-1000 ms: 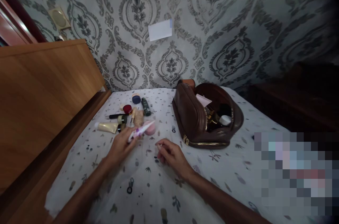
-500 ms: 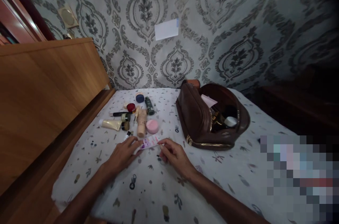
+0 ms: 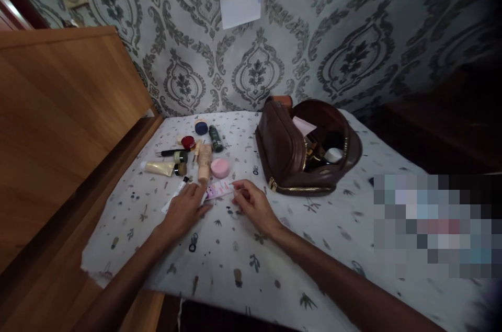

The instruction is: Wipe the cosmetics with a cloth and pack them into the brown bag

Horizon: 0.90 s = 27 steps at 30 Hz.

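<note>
Pink-and-purple tube (image 3: pixel 219 189), probably light and soft, best pinched by its ends, where left hand (image 3: pixel 185 207) and right hand (image 3: pixel 255 207) sit; whether either grip holds, I cannot tell.

Patterned wall (image 3: pixel 219 55), wooden panel (image 3: pixel 74 96), perhaps dark furniture (image 3: pixel 435 128).

The packet (image 3: pixel 219 190) is white with purple and pink print; the bag (image 3: pixel 280 138) brown with gold zips (image 3: pixel 304 189); the cloth (image 3: pixel 270 264) white with scattered plant motifs; the wallpaper (image 3: pixel 257 73) grey damask.
</note>
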Each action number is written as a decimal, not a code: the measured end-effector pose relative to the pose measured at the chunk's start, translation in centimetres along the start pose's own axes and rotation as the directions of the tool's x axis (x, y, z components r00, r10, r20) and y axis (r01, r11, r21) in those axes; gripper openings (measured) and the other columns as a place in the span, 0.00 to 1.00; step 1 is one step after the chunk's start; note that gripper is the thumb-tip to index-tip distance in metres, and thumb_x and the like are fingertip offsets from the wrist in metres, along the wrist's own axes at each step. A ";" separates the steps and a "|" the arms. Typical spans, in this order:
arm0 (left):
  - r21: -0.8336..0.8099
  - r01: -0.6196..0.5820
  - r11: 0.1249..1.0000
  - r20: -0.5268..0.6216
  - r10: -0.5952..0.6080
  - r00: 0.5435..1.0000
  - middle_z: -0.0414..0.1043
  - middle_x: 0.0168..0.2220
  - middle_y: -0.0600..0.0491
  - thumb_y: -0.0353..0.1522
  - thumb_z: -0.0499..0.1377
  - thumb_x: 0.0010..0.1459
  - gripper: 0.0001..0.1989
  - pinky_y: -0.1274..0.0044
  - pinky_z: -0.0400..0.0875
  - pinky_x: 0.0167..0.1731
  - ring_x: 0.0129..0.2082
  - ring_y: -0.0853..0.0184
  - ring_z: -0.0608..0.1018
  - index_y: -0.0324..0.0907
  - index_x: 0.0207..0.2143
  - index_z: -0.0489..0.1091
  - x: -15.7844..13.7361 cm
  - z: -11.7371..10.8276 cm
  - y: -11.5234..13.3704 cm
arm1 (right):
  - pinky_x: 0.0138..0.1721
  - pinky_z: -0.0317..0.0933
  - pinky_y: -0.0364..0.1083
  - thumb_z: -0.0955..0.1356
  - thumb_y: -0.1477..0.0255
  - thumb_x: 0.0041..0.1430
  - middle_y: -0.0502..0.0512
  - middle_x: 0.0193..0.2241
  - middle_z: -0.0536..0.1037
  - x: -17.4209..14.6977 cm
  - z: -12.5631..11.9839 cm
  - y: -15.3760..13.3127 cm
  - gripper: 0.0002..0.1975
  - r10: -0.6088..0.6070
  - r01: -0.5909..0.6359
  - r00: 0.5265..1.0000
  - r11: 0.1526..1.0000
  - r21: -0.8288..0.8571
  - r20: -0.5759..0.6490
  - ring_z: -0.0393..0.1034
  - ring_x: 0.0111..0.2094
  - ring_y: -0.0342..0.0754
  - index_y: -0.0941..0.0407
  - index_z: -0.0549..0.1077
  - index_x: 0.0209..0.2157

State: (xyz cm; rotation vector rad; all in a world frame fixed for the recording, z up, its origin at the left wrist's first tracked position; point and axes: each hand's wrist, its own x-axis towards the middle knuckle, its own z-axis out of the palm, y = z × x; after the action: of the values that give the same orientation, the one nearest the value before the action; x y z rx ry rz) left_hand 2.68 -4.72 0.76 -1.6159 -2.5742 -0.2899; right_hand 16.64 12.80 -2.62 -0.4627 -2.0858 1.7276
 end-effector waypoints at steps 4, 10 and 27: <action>-0.145 -0.106 0.984 0.012 0.109 0.994 0.72 0.47 0.48 0.37 0.53 0.67 0.16 0.69 0.72 0.46 0.47 0.60 0.74 0.45 0.55 0.65 -0.2 -0.1 -0.5 | 0.30 0.65 0.45 0.63 0.69 0.60 0.56 0.36 0.72 0.1 -0.3 0.3 0.15 -0.085 0.080 0.996 0.987 -0.139 -0.030 0.70 0.29 0.45 0.58 0.69 0.48; -0.457 -0.185 0.870 0.063 0.239 0.969 0.70 0.49 0.49 0.35 0.55 0.66 0.17 0.68 0.70 0.52 0.50 0.61 0.72 0.48 0.57 0.65 -0.9 -1.5 -1.5 | 0.41 0.65 0.48 0.64 0.73 0.62 0.57 0.38 0.74 -0.7 -1.5 -0.5 0.09 -0.174 0.286 0.949 0.826 -0.486 0.263 0.70 0.37 0.48 0.57 0.74 0.41; -0.381 0.094 0.920 -0.260 -0.204 0.944 0.76 0.42 0.51 0.24 0.49 0.58 0.16 0.71 0.74 0.43 0.42 0.63 0.78 0.43 0.45 0.69 -4.3 -1.8 0.0 | 0.49 0.67 0.55 0.70 0.76 0.58 0.59 0.46 0.76 -3.1 -1.0 -0.5 0.12 -0.266 0.366 0.931 0.705 -0.607 0.252 0.69 0.47 0.55 0.57 0.74 0.45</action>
State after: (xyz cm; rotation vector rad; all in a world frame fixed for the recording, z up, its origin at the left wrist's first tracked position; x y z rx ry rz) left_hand 4.50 -8.94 1.77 -1.3326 -2.5143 -0.9969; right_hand 19.84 11.99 -2.21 -0.1318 -2.6626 0.8234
